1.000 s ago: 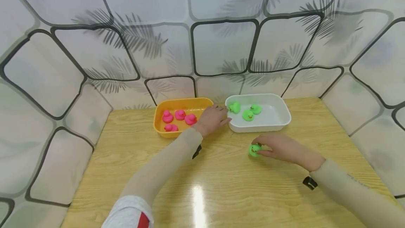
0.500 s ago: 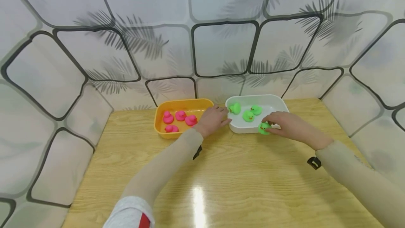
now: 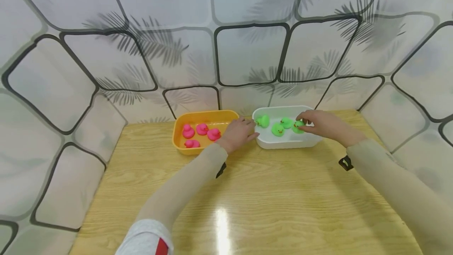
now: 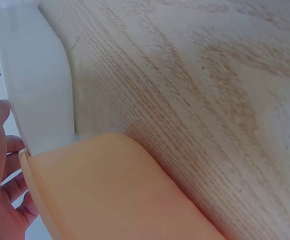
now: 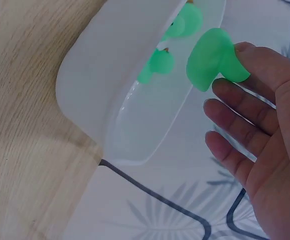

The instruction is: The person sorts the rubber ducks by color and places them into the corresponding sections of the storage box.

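Over the right part of the white tray [image 3: 283,145], my right hand [image 3: 325,126] pinches a green rubber duck [image 3: 297,128] between thumb and fingertips. The right wrist view shows this duck [image 5: 210,57] above the rim, with the other fingers loosely spread below it. Several more green ducks [image 3: 277,130] sit in the tray's left half. My left hand [image 3: 239,133] rests with relaxed fingers where the orange tray [image 3: 177,146] meets the white one. In the left wrist view its thumb touches the white rim, and the fingers lie behind the orange tray's corner [image 4: 100,185].
Several pink rubber ducks [image 3: 202,129] sit in the orange tray. Both trays stand side by side at the back of the wooden table [image 3: 262,196], close to a patterned curtain [image 3: 251,54] that also runs along both sides.
My right hand has lifted the green duck from the table in front of the white tray and carried it up and over the front rim. The left hand has stayed in place.
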A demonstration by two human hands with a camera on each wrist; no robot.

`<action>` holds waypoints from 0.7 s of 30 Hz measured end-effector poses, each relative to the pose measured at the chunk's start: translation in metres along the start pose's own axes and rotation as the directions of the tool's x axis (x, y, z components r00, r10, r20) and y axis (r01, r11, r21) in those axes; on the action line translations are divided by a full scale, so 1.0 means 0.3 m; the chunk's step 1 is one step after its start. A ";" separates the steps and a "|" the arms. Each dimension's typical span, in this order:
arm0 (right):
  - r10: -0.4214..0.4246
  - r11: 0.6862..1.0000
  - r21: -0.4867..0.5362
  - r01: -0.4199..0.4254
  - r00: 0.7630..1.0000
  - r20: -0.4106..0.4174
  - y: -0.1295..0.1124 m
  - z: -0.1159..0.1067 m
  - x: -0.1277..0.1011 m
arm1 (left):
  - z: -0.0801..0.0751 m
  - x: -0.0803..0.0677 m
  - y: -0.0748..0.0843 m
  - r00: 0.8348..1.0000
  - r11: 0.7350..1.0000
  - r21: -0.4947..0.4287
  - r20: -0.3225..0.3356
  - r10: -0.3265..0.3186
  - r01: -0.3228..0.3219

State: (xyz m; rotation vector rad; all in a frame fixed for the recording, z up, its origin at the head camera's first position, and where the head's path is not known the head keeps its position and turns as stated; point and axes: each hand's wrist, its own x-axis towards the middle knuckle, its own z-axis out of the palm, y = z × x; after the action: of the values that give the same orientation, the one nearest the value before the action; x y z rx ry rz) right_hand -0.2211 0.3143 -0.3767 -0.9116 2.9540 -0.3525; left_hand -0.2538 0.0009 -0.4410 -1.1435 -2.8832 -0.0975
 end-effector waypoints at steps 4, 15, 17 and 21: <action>0.044 0.999 0.010 -0.044 0.999 0.022 0.037 0.012 0.017 | 0.002 0.000 -0.001 1.000 1.000 0.002 -0.001 0.003 -0.003; 0.117 0.991 0.046 -0.122 0.988 0.102 0.102 0.058 0.062 | 0.004 0.000 -0.007 1.000 1.000 0.011 -0.015 0.001 -0.001; 0.127 0.990 0.051 -0.133 0.986 0.107 0.107 0.068 0.071 | 0.005 0.001 -0.006 1.000 1.000 0.012 -0.014 0.001 -0.001; 0.117 0.992 0.039 -0.121 0.988 0.099 0.118 0.095 0.084 | 0.005 0.003 -0.005 1.000 1.000 0.012 -0.012 0.000 0.000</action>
State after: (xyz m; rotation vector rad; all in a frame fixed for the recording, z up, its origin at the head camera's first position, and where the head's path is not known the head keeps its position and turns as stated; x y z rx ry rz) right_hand -0.2587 0.3228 -0.4113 -0.7215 2.8825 -0.3576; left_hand -0.2554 0.0006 -0.4424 -1.1374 -2.8692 -0.0863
